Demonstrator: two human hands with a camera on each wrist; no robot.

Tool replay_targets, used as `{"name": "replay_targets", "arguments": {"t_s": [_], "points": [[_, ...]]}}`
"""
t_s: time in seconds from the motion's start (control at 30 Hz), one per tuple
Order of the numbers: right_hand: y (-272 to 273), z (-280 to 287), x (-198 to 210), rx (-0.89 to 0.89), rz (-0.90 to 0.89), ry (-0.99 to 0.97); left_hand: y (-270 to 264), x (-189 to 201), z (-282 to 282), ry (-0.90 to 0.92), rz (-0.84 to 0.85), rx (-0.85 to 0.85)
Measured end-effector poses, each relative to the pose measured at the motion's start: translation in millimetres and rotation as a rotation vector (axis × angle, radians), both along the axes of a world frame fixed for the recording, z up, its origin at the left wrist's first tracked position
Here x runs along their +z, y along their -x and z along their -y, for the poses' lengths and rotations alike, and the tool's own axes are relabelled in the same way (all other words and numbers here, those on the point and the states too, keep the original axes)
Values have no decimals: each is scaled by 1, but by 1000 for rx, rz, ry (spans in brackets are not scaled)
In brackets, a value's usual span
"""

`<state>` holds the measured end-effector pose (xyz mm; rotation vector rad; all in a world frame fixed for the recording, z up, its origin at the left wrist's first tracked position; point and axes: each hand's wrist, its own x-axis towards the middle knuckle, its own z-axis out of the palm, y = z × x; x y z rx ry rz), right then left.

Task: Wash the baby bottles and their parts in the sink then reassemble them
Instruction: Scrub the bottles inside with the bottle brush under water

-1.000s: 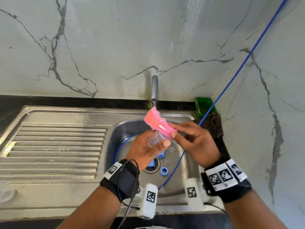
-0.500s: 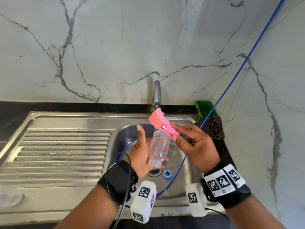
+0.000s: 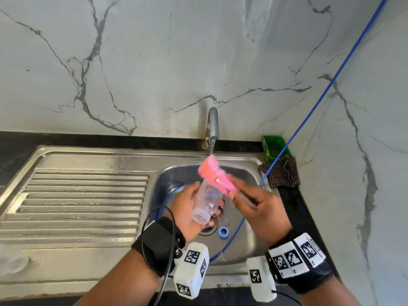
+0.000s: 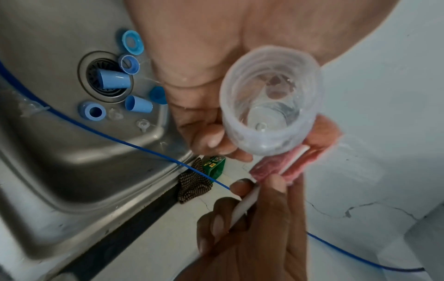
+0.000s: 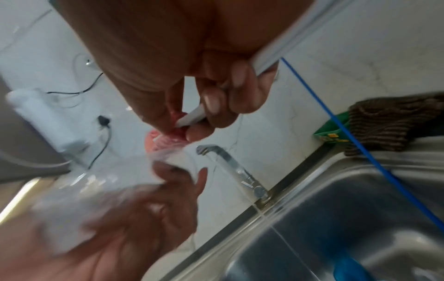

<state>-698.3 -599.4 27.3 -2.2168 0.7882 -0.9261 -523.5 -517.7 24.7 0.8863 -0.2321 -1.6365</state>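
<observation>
Over the sink basin (image 3: 247,244), the left hand (image 3: 187,208) grips a clear baby bottle (image 3: 207,202), fingers curled round its body – the threaded mouth tilts down toward the person. The right hand (image 3: 262,208) has its fingers closed round the white handle of a pink sponge brush (image 3: 217,176), whose sponge head lies against the bottle's upper end, under the tap (image 3: 212,127), which runs a thin stream. On the basin floor around the drain (image 4: 105,76) lie blue bottle parts (image 4: 138,103) – rings and caps. A blue hose (image 3: 320,93) crosses the basin.
</observation>
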Motion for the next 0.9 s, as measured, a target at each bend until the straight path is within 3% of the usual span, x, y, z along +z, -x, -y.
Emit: {"name": "replay_targets", "arguments": {"t_s": [0.07, 0.17, 0.2, 0.33, 0.47, 0.6, 0.73, 0.77, 0.9], "points": [[-2, 2, 1, -71, 3, 35, 3, 1, 2, -36, -2, 28], [-5, -11, 1, 202, -12, 97, 1, -3, 3, -63, 0, 122], [-4, -7, 2, 216, -25, 101, -1, -4, 3, -65, 8, 120], [-4, 15, 8, -36, -28, 88, 5, -2, 7, -96, 3, 93], [-5, 4, -2, 274, -39, 146, 7, -8, 11, -144, -78, 259], [-2, 18, -1, -23, -5, 117, 13, -1, 12, -98, -82, 178], [-3, -4, -3, 330, -45, 195, 9, -1, 8, -124, -33, 236], [-2, -2, -1, 305, -48, 210, 8, -2, 7, -106, 9, 208], [-6, 13, 5, -115, -9, 163, 12, 4, 2, -86, 54, 136]]}}
